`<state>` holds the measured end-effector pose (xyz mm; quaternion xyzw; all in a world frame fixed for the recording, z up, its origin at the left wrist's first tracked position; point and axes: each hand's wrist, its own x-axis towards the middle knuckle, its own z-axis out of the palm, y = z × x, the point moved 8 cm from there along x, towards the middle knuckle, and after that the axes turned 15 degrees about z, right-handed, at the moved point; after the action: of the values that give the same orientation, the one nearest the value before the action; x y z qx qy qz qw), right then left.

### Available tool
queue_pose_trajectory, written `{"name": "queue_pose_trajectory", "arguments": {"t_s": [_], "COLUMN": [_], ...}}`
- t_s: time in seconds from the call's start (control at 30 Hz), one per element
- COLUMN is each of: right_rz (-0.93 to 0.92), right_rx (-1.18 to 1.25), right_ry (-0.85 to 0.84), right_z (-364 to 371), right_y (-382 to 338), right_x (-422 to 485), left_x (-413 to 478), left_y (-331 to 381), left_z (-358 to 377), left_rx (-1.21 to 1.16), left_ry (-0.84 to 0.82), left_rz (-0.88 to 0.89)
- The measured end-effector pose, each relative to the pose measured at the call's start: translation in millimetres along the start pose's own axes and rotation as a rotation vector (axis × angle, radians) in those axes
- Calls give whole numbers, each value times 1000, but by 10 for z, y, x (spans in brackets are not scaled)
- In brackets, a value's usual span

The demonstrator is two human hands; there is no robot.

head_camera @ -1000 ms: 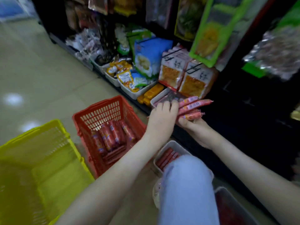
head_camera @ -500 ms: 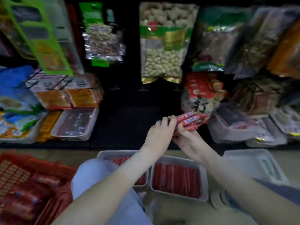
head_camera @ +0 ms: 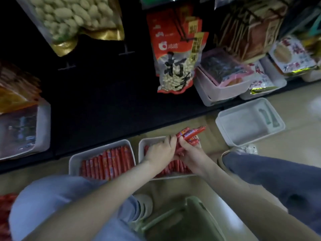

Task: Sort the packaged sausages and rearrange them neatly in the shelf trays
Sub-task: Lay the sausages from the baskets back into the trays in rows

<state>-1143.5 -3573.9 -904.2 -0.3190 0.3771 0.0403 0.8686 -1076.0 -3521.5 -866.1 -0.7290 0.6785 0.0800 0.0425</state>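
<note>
2 bent knees fill the near edge, with a pale green plastic container (head_camera: 191, 214) on the floor between them. Just beyond, 2 white trays sit side by side on the floor. The left tray (head_camera: 73, 160) holds a neat row of red packaged sausages (head_camera: 107, 162). Over the right tray (head_camera: 141, 145), also lined with sausages, the left hand (head_camera: 159, 151) and right hand (head_camera: 191, 153) meet, both with fingers curled round a bundle of sausages (head_camera: 192, 133) that pokes out away from the person. Further right lies a third tray (head_camera: 243, 136) holding 2 green pieces (head_camera: 268, 117). Behind, on the dark shelf (head_camera: 104, 110), stands a red snack bag (head_camera: 177, 49).
</note>
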Motion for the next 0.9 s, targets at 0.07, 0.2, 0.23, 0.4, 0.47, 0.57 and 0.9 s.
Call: {"name": "queue_pose_trajectory", "arguments": {"t_s": [0.07, 0.2, 0.23, 0.4, 0.47, 0.57, 0.9], "right_rz": [48, 163, 188, 295, 325, 342, 438], "right_rx": [59, 127, 125, 78, 45, -55, -820], "right_ry": [4, 104, 131, 190, 195, 232, 501], "right_z": [-94, -370, -456, -792, -881, -1019, -1434], "right_y": [116, 350, 403, 652, 715, 788, 884], "right_x": [149, 417, 480, 680, 729, 830, 1283], "left_x": [56, 153, 172, 161, 158, 108, -133], "left_y": [-39, -91, -78, -27, -19, -93, -414], "left_z": [284, 662, 750, 1179, 1278, 1435, 2022], "left_rx": [-192, -610, -656, -717, -684, -686, -1364], "left_ry": [-117, -229, -235, -303, -318, -329, -94], "left_rz": [-28, -154, -171, -173, -134, -175, -866]}}
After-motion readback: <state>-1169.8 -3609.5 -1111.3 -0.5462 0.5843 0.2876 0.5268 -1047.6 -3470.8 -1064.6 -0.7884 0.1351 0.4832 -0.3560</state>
